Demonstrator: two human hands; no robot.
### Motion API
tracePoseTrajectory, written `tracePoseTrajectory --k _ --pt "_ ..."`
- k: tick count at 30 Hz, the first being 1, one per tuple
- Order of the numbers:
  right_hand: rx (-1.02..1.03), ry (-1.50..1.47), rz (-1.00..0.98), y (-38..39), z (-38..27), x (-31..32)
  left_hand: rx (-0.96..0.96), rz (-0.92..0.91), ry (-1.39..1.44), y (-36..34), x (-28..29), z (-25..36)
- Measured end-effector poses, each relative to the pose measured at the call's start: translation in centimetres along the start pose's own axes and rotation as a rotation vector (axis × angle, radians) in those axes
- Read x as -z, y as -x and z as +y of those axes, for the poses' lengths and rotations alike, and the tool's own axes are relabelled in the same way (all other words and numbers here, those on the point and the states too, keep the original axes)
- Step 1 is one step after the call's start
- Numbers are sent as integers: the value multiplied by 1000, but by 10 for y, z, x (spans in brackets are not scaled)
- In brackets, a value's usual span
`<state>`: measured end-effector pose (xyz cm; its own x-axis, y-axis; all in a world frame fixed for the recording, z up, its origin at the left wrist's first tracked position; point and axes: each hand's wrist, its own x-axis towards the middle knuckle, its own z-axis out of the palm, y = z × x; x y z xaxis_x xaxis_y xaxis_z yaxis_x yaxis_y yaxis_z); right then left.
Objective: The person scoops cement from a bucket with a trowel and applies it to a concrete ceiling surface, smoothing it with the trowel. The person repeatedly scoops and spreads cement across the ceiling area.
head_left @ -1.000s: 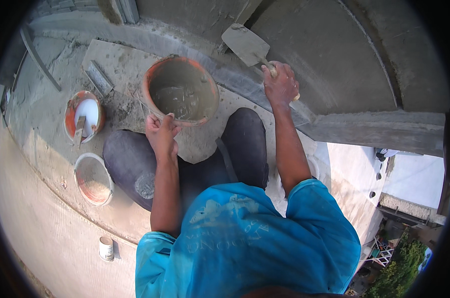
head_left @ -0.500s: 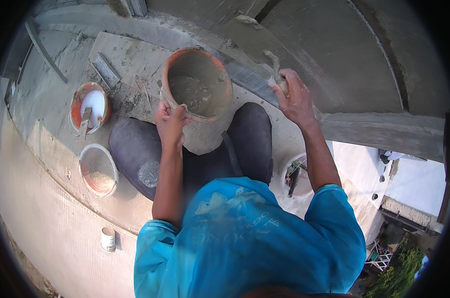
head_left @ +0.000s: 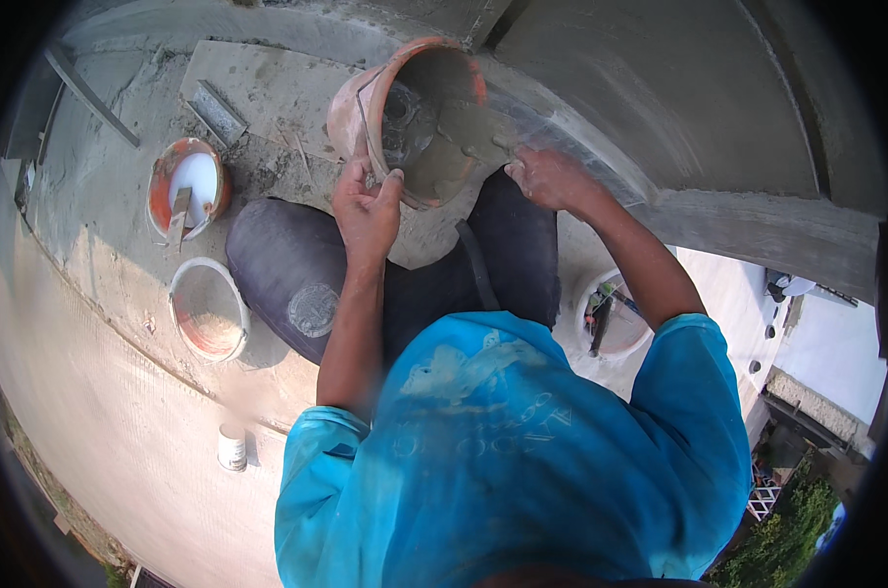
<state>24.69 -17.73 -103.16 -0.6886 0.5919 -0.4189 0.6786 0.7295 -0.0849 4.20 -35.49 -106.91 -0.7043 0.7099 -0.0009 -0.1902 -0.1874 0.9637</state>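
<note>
My left hand (head_left: pixel 368 201) grips the near rim of an orange bucket (head_left: pixel 351 113), tipping it so its mouth faces right. Wet grey mortar (head_left: pixel 439 167) lies inside along the lower wall. At the bucket's mouth, my right hand (head_left: pixel 552 179) is closed around what looks like a trowel (head_left: pixel 488 147), caked in mortar. Its working end blends with the mortar, so its outline is hard to make out. The bucket is held above and between my bent knees.
A grey plastered wall (head_left: pixel 660 98) rises ahead on the right. To my left stand an orange bucket (head_left: pixel 160 186) of white liquid with a stick, a pale bucket (head_left: pixel 209 312), and a small can (head_left: pixel 231 449). A tool bucket (head_left: pixel 625 333) sits by my right knee.
My right hand has come down from the wall to the bucket's mouth with the trowel. My left hand has tilted the bucket toward the right and raised its far side.
</note>
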Motion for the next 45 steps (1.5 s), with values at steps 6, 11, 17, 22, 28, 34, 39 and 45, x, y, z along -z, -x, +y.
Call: tracePoseTrajectory --k 6,11,17,22,28,34,39,45 --pt "-248 -1324 -872 38 -5 19 -12 -118 -29 4 13 8" --pt "-25 -552 -77 21 -32 39 -10 -155 -34 5 8 11" --pt "21 23 93 3 -72 19 70 -119 17 8 8 10" --pt "-114 -32 101 -7 -69 16 111 -113 -31 4 5 13" --pt "-2 -29 106 -2 -72 6 151 -167 -146 -1 11 5" --pt "-120 -112 -49 0 -63 30 196 -216 -128 0 4 48" --pt "-130 -210 85 74 -61 138 340 -233 -192 7 -10 152" --pt "-295 -220 -31 149 -43 298 167 -213 -259 11 -56 295"
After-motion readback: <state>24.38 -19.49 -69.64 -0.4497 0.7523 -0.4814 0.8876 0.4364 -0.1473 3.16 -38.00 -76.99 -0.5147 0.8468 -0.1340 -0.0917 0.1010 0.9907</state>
